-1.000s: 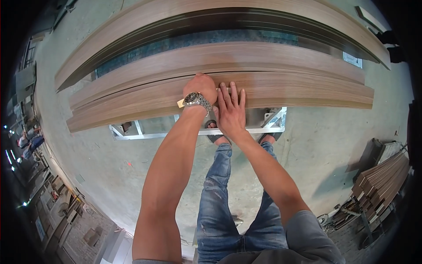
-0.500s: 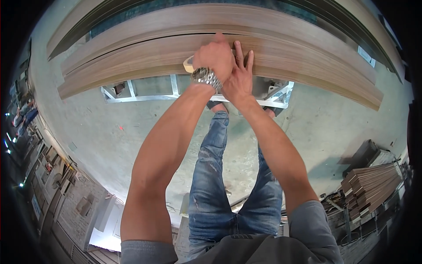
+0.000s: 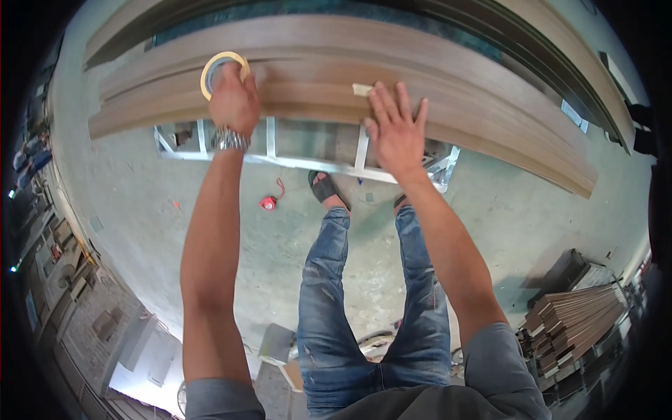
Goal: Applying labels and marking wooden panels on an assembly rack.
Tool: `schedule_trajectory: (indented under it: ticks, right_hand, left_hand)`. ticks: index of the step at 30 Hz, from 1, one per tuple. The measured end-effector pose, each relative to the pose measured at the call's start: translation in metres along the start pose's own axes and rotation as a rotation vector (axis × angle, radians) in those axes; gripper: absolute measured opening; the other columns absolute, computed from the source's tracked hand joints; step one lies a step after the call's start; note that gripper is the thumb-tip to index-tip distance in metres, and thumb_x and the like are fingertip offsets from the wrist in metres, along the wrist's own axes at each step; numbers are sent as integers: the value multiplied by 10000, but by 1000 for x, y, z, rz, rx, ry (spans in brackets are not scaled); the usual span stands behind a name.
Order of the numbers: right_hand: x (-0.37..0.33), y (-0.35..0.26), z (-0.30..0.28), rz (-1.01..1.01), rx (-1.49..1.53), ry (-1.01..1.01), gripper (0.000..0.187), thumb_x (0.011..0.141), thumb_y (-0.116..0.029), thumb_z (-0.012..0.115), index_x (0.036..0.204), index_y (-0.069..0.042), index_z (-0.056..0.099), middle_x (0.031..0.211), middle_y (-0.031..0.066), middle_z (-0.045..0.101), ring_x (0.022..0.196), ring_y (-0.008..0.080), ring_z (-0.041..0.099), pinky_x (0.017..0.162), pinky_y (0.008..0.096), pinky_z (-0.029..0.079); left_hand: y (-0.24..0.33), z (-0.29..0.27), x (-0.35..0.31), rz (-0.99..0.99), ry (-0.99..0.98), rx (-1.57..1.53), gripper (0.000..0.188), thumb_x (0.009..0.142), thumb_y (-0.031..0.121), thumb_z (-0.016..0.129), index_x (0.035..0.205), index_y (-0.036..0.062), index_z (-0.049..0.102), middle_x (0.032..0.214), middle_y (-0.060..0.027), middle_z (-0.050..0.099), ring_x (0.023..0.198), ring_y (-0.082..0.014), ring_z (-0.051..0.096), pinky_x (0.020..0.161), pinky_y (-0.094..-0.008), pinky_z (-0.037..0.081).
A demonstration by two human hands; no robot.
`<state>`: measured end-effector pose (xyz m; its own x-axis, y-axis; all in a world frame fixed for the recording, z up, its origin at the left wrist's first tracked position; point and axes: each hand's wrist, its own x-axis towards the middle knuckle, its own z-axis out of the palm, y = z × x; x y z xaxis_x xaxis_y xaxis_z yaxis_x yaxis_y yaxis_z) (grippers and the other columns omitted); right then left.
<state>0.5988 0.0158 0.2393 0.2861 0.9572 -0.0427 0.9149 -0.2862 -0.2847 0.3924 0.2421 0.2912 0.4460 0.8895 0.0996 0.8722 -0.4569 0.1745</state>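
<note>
Long wood-grain boards (image 3: 301, 94) lie side by side across a metal frame in front of me. My left hand (image 3: 235, 105), with a watch on the wrist, grips a roll of pale yellow masking tape (image 3: 205, 78) above the boards' left part. A short piece of the same tape (image 3: 362, 89) is stuck on a board near the middle. Just right of that piece, my right hand (image 3: 398, 136) rests on the near boards, fingers stretched and spread, holding nothing.
A silver metal frame (image 3: 287, 162) supports the boards. On the floor lies a small red object with a strap (image 3: 269, 203). More dark-edged boards (image 3: 553, 80) stand beyond, and stacked brown profiles (image 3: 570, 318) are at the lower right.
My left hand has moved left with the tape roll, away from my right hand. The stuck tape piece now shows. My right hand has shifted slightly right and nearer, its fingers spread.
</note>
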Motion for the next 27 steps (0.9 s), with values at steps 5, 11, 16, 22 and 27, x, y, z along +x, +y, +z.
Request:
schedule_trajectory:
  ticks: [5, 11, 16, 22, 27]
  right_hand:
    - [-9, -7, 27, 64, -2, 79, 515, 1004, -351, 518, 1477, -148, 488, 1581, -2, 400, 1494, 336, 267, 1174, 656, 133]
    - [-13, 15, 51, 19, -79, 305, 527, 1006, -336, 530, 1456, -66, 502, 1557, 101, 434, 1479, 364, 308, 1186, 599, 120]
    - [-10, 9, 56, -51, -49, 360, 528, 985, -252, 539, 1449, -8, 485, 1517, 206, 458, 1448, 415, 356, 1174, 606, 159]
    - [-21, 15, 55, -121, 78, 329, 507, 948, -192, 605, 1377, 60, 508, 1473, 275, 469, 1403, 497, 386, 1165, 643, 177]
    - [-45, 19, 0, 122, 582, 305, 357, 881, 4, 653, 1234, 35, 611, 1297, 222, 625, 1239, 343, 573, 1064, 491, 402]
  left_hand:
    - [-34, 49, -49, 88, 196, -137, 260, 874, 151, 713, 1075, 35, 597, 976, -175, 634, 963, -392, 591, 873, -468, 481]
    - [37, 109, -259, -424, -264, -640, 202, 915, 180, 592, 807, 24, 661, 818, -168, 663, 773, -369, 643, 694, -470, 509]
    - [74, 315, -417, -320, -1006, -229, 453, 850, 428, 666, 1029, 15, 715, 1019, -230, 704, 1012, -373, 668, 902, -453, 525]
    - [73, 395, -405, -407, -602, -228, 449, 850, 478, 591, 1170, 190, 716, 1072, -122, 722, 1040, -368, 656, 917, -545, 457]
    - [80, 295, -432, -58, -1247, -122, 335, 865, 417, 691, 935, 92, 725, 895, -117, 725, 846, -357, 705, 740, -461, 544]
